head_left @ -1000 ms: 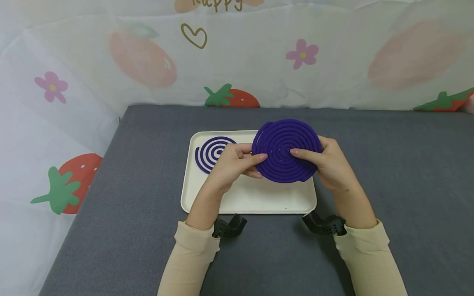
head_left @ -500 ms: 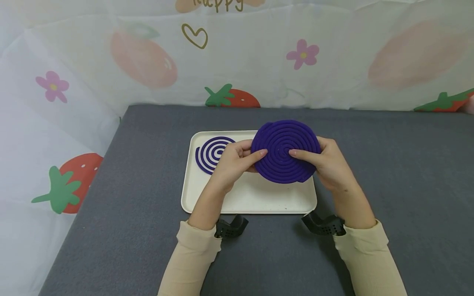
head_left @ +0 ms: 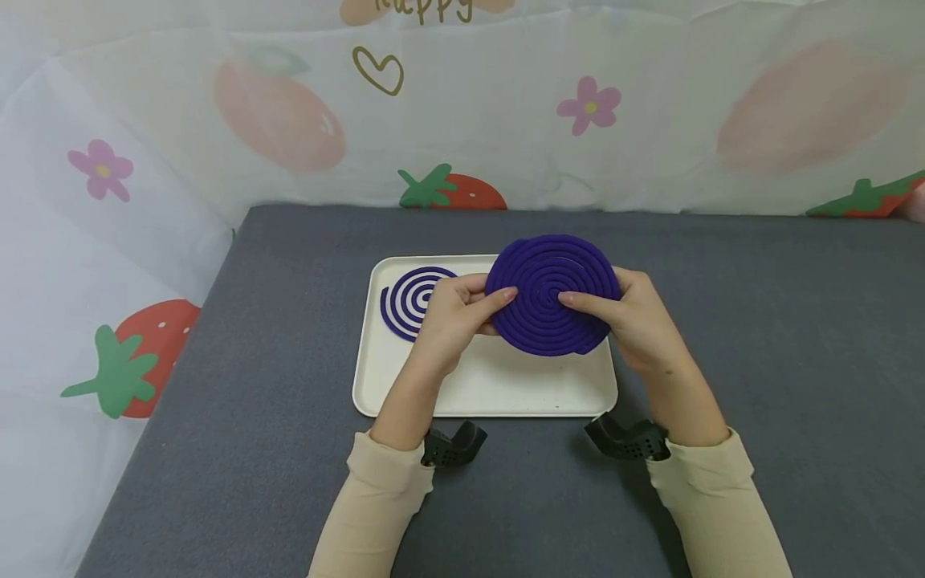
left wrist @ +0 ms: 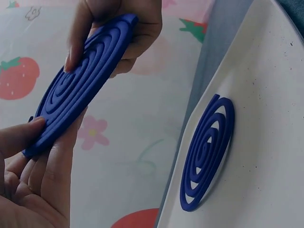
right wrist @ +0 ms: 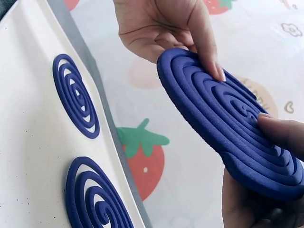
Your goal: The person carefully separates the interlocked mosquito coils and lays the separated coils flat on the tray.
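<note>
Two hands [head_left: 454, 315] [head_left: 639, 317] pinching a coiled disc [head_left: 551, 273], white tray [head_left: 520, 393] partly hidden behind, two looser coils [right wrist: 78, 91] [right wrist: 102, 213], grey table [head_left: 260, 337]

A dark grey worktop [head_left: 181, 449] with a matte, fabric-like surface fills the lower part of the head view, its left edge slanting toward the back left corner. White printed cloth [head_left: 499, 88] hangs behind the back edge and past the left edge, lightly creased. Along the back edge sit a red strawberry print [head_left: 473, 193] and, toward the right, another strawberry [head_left: 867, 199]; above are a gold heart outline [head_left: 380, 67], a pink flower [head_left: 588, 107] and partly cropped gold lettering [head_left: 426, 10]. Soft light leaves faint shadows.
</note>
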`<state>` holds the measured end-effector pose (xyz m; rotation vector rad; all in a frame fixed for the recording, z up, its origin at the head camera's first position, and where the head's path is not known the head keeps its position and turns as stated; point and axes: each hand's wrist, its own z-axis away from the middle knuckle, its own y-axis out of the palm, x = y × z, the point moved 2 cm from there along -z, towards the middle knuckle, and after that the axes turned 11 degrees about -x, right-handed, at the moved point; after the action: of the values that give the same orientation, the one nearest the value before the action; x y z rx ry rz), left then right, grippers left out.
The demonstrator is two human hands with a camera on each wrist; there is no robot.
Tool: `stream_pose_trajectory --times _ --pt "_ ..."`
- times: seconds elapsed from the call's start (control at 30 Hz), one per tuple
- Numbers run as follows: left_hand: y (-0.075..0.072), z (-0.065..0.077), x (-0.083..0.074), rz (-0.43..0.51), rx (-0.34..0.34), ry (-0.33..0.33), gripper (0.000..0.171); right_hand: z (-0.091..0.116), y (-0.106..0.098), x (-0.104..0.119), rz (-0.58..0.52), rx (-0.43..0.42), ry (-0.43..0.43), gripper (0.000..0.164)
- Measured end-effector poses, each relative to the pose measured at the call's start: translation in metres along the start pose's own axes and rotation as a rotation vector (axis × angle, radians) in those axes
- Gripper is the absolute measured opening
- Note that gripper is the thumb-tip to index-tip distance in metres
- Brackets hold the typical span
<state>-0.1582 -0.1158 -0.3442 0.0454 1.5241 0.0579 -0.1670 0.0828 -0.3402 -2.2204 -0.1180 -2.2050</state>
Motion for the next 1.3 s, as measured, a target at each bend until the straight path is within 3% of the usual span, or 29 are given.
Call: stream_pose_trajectory --times 0.2,0.37,0.57,0.8,0.97,1.3 --pt "0.000 0.000 0.002 -0.019 -0.028 0.004 0.022 0.000 0.000 0.000 -0.001 0.019 0.000 0.017" --pt "0.003 0.001 0.003 -0.029 0.000 -0.001 0.029 0.001 0.000 0.000 -0.006 0.025 0.002 0.018" --pt "0.010 0.002 0.005 0.064 0.032 -0.023 0.049 0.001 -0.001 0.000 -0.017 0.030 -0.017 0.019" --pt "0.012 0.002 0.009 0.136 0.007 -0.115 0.051 0.001 0.001 0.000 -0.042 0.046 0.005 0.019" --pt "0.011 0.003 0.009 0.160 0.053 -0.164 0.051 0.002 0.002 0.000 -0.058 0.061 0.040 0.018" --pt "0.009 0.004 0.007 0.225 0.156 -0.168 0.045 0.002 -0.001 0.000 -0.128 0.114 0.032 0.024"
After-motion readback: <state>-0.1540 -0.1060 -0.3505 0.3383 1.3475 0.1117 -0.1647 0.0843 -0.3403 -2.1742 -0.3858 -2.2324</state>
